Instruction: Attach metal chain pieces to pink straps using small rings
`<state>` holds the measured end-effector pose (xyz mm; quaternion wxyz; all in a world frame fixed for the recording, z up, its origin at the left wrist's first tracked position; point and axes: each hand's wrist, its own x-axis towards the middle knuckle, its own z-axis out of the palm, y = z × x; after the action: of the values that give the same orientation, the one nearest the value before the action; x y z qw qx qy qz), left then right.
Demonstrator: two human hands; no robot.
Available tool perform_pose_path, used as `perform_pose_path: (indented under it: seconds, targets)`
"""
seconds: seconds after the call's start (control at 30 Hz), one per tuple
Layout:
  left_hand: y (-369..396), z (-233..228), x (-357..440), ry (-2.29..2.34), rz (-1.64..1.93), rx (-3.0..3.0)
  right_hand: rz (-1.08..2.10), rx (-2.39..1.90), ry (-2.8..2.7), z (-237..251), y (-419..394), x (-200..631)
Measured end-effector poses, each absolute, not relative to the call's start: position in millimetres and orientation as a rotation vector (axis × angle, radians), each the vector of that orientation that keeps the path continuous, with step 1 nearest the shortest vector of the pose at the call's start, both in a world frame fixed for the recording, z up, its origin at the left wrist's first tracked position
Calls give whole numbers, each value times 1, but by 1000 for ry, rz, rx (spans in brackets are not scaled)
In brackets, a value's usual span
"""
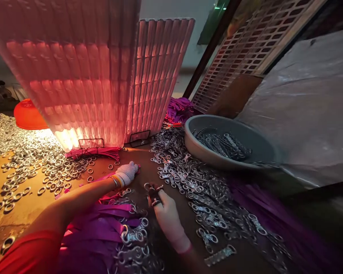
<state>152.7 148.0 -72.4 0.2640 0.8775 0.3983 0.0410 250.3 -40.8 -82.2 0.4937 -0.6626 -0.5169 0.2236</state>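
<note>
Everything here lies within arm's reach. Loose rings (25, 167) spread in a silver drift out past the left hand (127, 173), while the clips (188, 182) pile up just beyond the right hand (167, 215) and run away to its right. That split reads as sorting by kind, one stock per side. Purple straps (100, 228) fan out beneath the left forearm, close in to the body, many of them already tipped with metal ends.

The left hand wears a white knit glove and lies low on the table (31, 205), fingers curled loosely downward rather than spread. It rests beside a pink strap end, but whether it grips anything underneath cannot be told. The right hand sits just to its right, knuckles up, fingers drawn together around a small ring piece at their tips. That looks like a pinch on a ring, though motion blur softens the detail.

Past the right hand, further out, a grey basin (200, 148) holds a heap of finished chained clips, its rim tipped toward the person. Ahead of both hands stand tall pink stacked trays (88, 76), glowing from a light behind them. An orange bowl (28, 114) sits upside down far out beyond the left hand.
</note>
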Motion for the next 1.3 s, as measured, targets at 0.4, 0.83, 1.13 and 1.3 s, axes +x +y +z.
perform_pose_path:
  seconds: [0.4,0.83,1.13,1.3]
  targets:
    - [52,17,49,890,240,1688,205,-1822,-1776,-26,-51,207]
    - [11,-2,1,653,491,2001,-419,-1773,-2115,-17,-62,160]
    - [3,-6,-16,853,496,1686,142,-1938,-2160,5,-63,156]
    - [4,-21,-19,816,593,1974,214,-2071,-2287,10,-59,150]
